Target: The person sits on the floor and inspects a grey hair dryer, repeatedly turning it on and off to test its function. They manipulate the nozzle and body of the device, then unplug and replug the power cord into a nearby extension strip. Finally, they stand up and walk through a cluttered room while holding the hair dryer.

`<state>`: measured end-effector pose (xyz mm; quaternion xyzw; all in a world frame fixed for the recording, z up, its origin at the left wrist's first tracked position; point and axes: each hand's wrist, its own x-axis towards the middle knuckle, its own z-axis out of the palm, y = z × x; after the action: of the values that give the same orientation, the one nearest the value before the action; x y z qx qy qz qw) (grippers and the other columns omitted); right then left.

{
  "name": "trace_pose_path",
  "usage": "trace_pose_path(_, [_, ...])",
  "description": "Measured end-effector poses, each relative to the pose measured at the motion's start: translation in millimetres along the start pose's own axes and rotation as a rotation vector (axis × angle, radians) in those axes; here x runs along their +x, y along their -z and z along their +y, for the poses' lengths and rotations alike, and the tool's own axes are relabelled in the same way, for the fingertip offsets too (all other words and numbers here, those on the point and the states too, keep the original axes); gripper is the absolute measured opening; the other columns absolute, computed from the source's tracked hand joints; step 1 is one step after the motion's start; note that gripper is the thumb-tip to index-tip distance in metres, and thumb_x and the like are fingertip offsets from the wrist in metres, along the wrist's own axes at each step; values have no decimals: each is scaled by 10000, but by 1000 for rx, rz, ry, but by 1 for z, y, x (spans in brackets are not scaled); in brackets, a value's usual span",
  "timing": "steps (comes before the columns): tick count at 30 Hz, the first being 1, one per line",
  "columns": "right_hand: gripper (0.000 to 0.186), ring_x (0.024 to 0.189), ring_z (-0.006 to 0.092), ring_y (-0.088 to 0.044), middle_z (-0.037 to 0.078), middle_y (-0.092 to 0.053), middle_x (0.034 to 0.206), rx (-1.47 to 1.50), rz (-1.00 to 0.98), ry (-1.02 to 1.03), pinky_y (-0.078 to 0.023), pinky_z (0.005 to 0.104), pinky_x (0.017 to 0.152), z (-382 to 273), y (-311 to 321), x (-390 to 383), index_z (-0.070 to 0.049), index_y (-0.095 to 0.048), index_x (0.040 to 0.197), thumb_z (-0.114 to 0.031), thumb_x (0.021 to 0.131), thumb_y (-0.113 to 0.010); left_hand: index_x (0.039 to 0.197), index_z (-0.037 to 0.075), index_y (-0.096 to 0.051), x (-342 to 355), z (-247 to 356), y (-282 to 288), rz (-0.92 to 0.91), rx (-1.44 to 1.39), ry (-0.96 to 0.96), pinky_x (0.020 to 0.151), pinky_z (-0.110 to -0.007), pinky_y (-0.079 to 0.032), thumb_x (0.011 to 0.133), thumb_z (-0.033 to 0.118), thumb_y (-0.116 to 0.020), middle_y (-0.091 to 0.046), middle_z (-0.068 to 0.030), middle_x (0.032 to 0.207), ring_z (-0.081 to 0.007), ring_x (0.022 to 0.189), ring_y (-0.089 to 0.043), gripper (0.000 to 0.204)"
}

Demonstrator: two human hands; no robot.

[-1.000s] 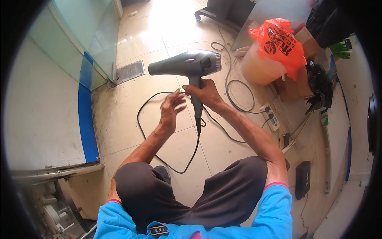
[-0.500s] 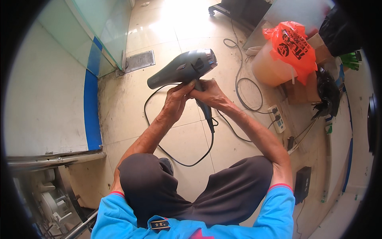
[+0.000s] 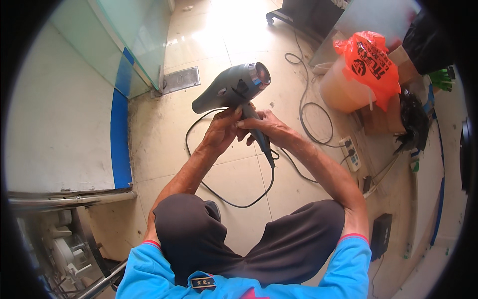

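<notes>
A dark grey hair dryer is held up in front of me over the floor, its narrow end to the left and its round, chrome-banded rear grille toward the upper right. My left hand grips the handle's upper part from the left, thumb just below the body. From the right, my right hand is closed around the same handle, its thumb lying across it. Out of the handle's lower end runs a black cord, which loops over the floor beneath my forearms.
A power strip with plugs lies at right. Beyond it stand a bucket with an orange plastic bag, and cardboard boxes. A metal floor plate lies by the glass partition at left. A black box sits at lower right.
The hair dryer has turned so its rear grille shows more toward me. My right hand has shifted slightly down the handle. The whole view has moved a little.
</notes>
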<state>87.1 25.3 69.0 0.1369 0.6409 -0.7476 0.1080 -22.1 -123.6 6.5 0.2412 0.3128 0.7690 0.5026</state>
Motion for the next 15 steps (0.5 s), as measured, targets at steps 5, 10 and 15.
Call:
trace_pose_path(5, [313, 818, 181, -701, 114, -708, 861, -109, 131, -63, -573, 320, 693, 2, -5, 2, 15, -706, 935, -287, 864, -742, 1312, -6, -574, 1, -2, -1, 50, 10, -46, 607, -298, -454, 1034, 328, -581, -652, -90, 1138, -150, 770, -583, 434])
trace_pose_path(10, [260, 712, 182, -689, 113, -687, 785, -186, 186, -32, -566, 300, 595, 5, -9, 6, 36, -696, 894, -215, 824, -698, 1329, -20, -567, 2, -2, 5, -40, -5, -43, 653, -329, -498, 1039, 305, -575, -652, -111, 1189, -182, 904, -640, 436])
trace_pose_path(15, [253, 662, 174, -672, 108, -682, 765, -253, 224, -25, -571, 298, 567, 7, -11, 7, 38, -697, 880, -208, 818, -694, 1334, -36, -558, 2, -1, 4, -61, 5, -41, 688, -352, -515, 1036, 287, -572, -651, -126, 1203, -190, 953, -645, 440])
